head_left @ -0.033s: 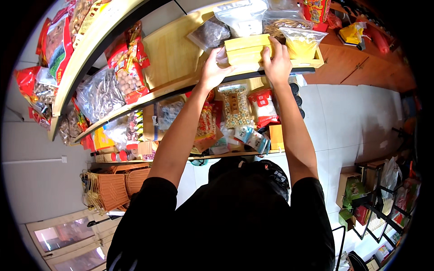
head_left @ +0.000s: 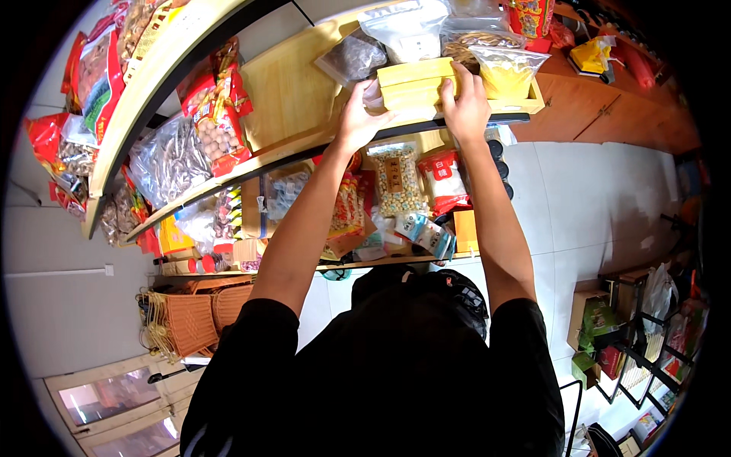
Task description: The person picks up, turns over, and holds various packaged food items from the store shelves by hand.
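A yellow box [head_left: 417,82] stands at the front of the upper wooden shelf, between my two hands. My left hand [head_left: 361,120] grips its left end, the thumb pointing inward along the front. On the other end is my right hand [head_left: 467,105], thumb against the front face and fingers curled over the right side. Behind the box sits a clear zip bag of white contents [head_left: 411,47]. A bag of dark grey goods [head_left: 356,58] leans to its left. Just right of my right hand is a clear bag of yellow contents [head_left: 506,76].
Bare wood shows on the shelf [head_left: 285,91] left of the box. Below hang lower-shelf goods: a bag of mixed beans [head_left: 397,179] and a red-and-white bag [head_left: 444,181]. Rattan baskets [head_left: 189,321] stand lower left. A black rack [head_left: 636,365] is at the right.
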Motion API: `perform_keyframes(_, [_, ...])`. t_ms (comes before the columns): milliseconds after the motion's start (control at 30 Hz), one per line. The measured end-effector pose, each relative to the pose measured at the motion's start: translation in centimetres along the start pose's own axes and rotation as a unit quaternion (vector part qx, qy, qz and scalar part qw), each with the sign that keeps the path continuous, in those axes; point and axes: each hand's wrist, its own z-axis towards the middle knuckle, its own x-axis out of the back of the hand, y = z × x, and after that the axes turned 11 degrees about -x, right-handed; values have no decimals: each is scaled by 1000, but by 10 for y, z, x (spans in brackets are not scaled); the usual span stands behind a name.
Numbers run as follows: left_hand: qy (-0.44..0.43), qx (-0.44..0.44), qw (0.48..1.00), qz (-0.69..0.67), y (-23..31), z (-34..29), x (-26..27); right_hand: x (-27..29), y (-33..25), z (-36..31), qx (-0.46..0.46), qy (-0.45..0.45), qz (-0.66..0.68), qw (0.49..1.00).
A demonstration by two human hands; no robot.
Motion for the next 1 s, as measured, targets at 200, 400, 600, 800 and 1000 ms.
perform_keyframes(200, [73,-107,980,149,21,-6,2,0,-2,-1,-9,-18,2,1000])
perform_keyframes(400, [90,-150,952,251,30,-15,-1,5,-3,-1,-19,-38,-4,999])
perform_keyframes(600, [-31,-71,945,319,23,-8,-3,8,-1,-1,-20,-42,8,999])
perform_keyframes(800, [-121,63,962,237,20,12,1,8,-5,-2,-21,-42,30,998])
perform_keyframes(1000, [-142,-2,963,229,30,16,12,6,-11,1,-89,-59,85,991])
